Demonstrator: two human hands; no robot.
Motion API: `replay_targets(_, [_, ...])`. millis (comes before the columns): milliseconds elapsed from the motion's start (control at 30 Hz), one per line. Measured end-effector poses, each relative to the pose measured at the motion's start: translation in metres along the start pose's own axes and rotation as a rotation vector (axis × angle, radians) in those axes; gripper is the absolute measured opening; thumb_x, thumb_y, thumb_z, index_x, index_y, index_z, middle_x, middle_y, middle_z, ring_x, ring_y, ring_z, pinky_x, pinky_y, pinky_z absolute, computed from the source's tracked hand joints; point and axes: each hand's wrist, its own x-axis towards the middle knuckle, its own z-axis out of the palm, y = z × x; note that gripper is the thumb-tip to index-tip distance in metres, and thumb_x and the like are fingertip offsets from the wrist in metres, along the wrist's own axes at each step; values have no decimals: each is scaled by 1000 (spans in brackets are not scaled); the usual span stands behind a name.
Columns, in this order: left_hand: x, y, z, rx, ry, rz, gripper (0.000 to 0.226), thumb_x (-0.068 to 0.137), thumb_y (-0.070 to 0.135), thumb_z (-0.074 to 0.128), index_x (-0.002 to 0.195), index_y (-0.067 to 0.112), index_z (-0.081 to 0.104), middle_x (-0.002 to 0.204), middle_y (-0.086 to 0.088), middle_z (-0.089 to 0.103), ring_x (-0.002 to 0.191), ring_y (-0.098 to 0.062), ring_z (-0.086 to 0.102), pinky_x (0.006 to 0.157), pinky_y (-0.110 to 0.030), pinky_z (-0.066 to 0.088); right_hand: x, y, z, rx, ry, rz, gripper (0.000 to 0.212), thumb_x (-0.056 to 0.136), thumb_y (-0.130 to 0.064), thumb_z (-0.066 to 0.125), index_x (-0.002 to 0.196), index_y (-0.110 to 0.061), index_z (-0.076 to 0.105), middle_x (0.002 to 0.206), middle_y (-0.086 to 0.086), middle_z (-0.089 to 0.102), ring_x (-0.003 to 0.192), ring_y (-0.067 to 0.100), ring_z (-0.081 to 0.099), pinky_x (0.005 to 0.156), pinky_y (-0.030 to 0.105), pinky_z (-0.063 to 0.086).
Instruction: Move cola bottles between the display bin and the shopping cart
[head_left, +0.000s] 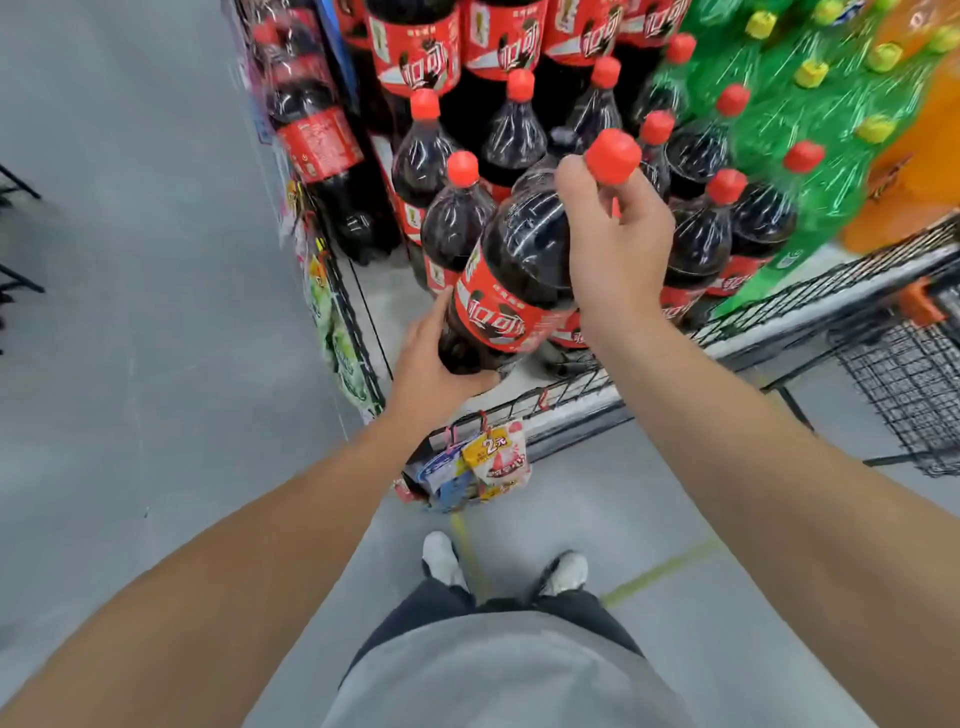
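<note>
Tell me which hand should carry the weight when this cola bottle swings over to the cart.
Probably the left hand: it cups the tilted cola bottle from beneath. The right hand only grips the neck, its fingers under the cap.

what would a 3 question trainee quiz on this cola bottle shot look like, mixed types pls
1. True or false: the held cola bottle stands upright in the display bin.
2. Which hand has its grip on the neck, just under the red cap? A) left hand B) right hand
3. Fill in: the bottles right of the colas, with yellow caps, are ____.

Key: 1 false, it is tilted and held by both hands, the left cupping its base. 2 B. 3 green.
</note>
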Motion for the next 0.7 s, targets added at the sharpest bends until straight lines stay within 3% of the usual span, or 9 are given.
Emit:
replay_targets(67, [4,-6,-3,-16,-69,-19,112,52,47,85,151,36,33,142,2,52,134,-19,49,111,-48,42,-1,4,4,-33,-31,-29,35,96,-20,69,69,-17,48,55,-19,35,58,-1,35,61,12,31])
replay_targets(133, [6,-11,-10,-34,-136,-27,112,57,38,88,153,34,31,146,5,50,137,-17,46,115,-44,39,-2,10,8,-76,-101,-50,33,95,-21,70,67,-21,52,56,-20,40,60,-2,38,64,13,33])
replay_targets(200, [11,-16,-15,-58,-204,-42,111,65,22,92,155,30,28,145,10,51,136,-12,45,114,-32,38,-4,19,13,-134,-186,-75,27,92,-23,72,69,-26,59,60,-21,47,64,-3,44,68,16,37])
replay_targets(300, [17,-17,-18,-122,-233,-62,109,65,15,92,153,29,30,135,16,54,128,-8,50,100,-18,40,-3,35,19,-162,-291,-102,13,89,-22,74,86,-11,72,70,-15,57,70,1,52,73,21,44])
replay_targets(400, [13,-21,-14,-156,-190,-94,105,64,13,93,151,26,35,136,12,56,127,-10,52,101,-22,42,2,45,22,-213,-391,-117,15,91,-11,74,95,3,73,71,-16,59,69,-5,53,74,12,43])
replay_targets(467, [8,-27,-9,-178,-164,-120,101,64,12,93,148,24,38,132,14,58,126,-11,53,109,-31,42,4,53,22,-265,-477,-89,11,91,-7,74,99,0,74,73,-21,64,72,-10,59,77,8,44])
replay_targets(533, [3,-31,-6,-198,-147,-151,98,66,9,92,148,19,39,127,16,56,125,-11,52,112,-35,40,6,62,22,-280,-557,-46,18,89,-10,76,106,-9,75,84,-21,71,83,-10,64,84,12,49])
replay_targets(600, [2,-33,-4,-217,-137,-174,99,68,10,92,149,16,37,132,11,53,128,-13,49,113,-38,39,8,65,23,-289,-602,-19,25,87,-9,77,112,-12,75,98,-10,75,93,-5,68,93,20,53])
replay_targets(700, [1,-35,-3,-249,-133,-201,100,67,12,92,149,17,35,142,2,51,132,-19,48,114,-46,39,13,65,28,-302,-687,-15,24,89,-6,76,111,-16,74,104,0,76,94,-3,67,99,27,54])
